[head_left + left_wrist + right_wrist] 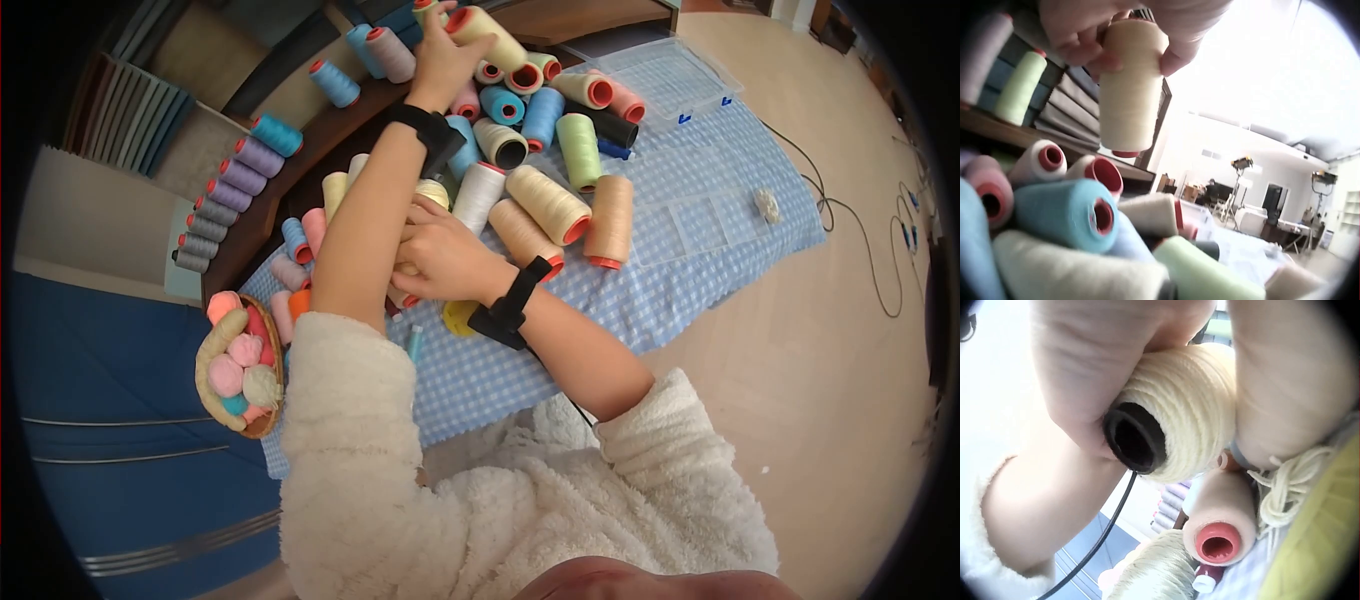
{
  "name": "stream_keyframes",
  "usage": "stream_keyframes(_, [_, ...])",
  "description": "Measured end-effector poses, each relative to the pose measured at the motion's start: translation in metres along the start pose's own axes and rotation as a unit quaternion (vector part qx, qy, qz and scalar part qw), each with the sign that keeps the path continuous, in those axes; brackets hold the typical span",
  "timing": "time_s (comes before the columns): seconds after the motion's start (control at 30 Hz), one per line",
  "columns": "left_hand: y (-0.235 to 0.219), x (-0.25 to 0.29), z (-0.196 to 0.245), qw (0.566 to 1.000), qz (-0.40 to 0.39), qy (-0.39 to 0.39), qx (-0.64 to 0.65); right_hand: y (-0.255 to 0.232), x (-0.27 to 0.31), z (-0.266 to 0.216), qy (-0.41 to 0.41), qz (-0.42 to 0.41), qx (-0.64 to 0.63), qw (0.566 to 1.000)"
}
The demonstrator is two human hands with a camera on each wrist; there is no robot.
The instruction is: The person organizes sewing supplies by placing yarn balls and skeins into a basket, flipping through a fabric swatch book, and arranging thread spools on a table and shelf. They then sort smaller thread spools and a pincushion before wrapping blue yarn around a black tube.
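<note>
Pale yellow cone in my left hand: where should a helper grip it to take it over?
Probably best round the lower body of the pale yellow cone, from the end away from your left hand: in the left wrist view, it pinches only the upper part, leaving the round sides below free.

The basket (264, 424) is at the left edge of the worktop (470, 400), with yarn balls (227, 376) in it. Behind the basket, a row of thread cones (243, 177) runs along a shelf (320, 130); fabric swatches (135, 125) lie farther behind, to its left. Right of the basket and behind it, a pile of thread cones (542, 118) spreads over the worktop. The raised cone (1132, 94) is above that pile, well behind the basket; the yarn cone (1194, 412) is nearer to it, on its right. Also right lies a small tube (415, 342). Farthest right of the basket on the worktop is a compartment case (690, 232); beyond, cables (882, 290) lie on the floor (820, 400).
</note>
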State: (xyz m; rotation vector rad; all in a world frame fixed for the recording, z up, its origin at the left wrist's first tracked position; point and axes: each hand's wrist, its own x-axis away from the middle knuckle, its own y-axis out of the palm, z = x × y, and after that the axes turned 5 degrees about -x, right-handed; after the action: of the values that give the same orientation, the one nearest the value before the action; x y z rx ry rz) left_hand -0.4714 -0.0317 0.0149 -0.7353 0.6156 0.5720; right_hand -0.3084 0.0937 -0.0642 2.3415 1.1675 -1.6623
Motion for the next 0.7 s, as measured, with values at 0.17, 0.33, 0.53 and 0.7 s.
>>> stream_keyframes(0.17, [0.001, -0.048, -0.05, 0.975, -0.014, -0.178, 0.13, -0.001, 0.002, 0.001, 0.07, -0.015, -0.004, 0.997])
stream_keyframes(0.33, [-0.001, -0.068, -0.053, 0.852, -0.002, -0.347, 0.392, 0.001, 0.002, 0.007, 0.04, 0.052, 0.02, 0.998])
stream_keyframes(0.53, [0.016, -0.088, -0.052, 0.775, -0.053, -0.311, 0.547, -0.006, 0.001, 0.008, 0.066, 0.07, -0.015, 0.995])
stream_keyframes(0.7, [0.041, -0.082, -0.054, 0.824, -0.009, -0.307, 0.475, -0.006, -0.001, 0.008, 0.079, 0.093, -0.054, 0.991])
